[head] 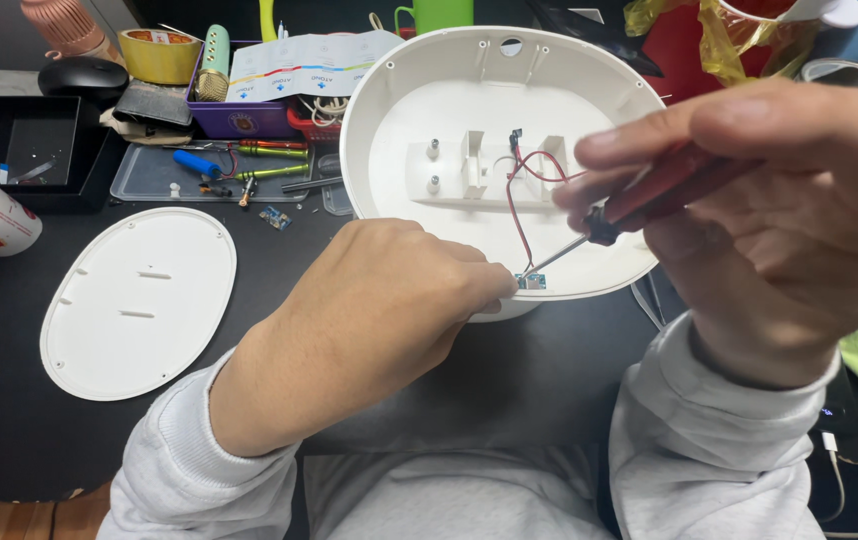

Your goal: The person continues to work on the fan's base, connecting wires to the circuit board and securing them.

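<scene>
While the left hand (pixel 389 310) pinches a small blue circuit board (pixel 531 281) at the near rim of the white oval shell (pixel 419 90), its fingertips stay hidden. At right of frame, the right hand (pixel 779 220) grips a red-handled screwdriver (pixel 639 200), tip touching the board. Red and black wires (pixel 521 190) lie inside the shell; a flat oval lid (pixel 139 300) rests apart at lower left.

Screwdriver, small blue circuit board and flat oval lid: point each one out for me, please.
screwdriver (pixel 649 195): head view, on the red handle between the fingers.
small blue circuit board (pixel 531 282): head view, on its middle, at the shell's near rim.
flat oval lid (pixel 139 300): head view, on its white centre.
</scene>
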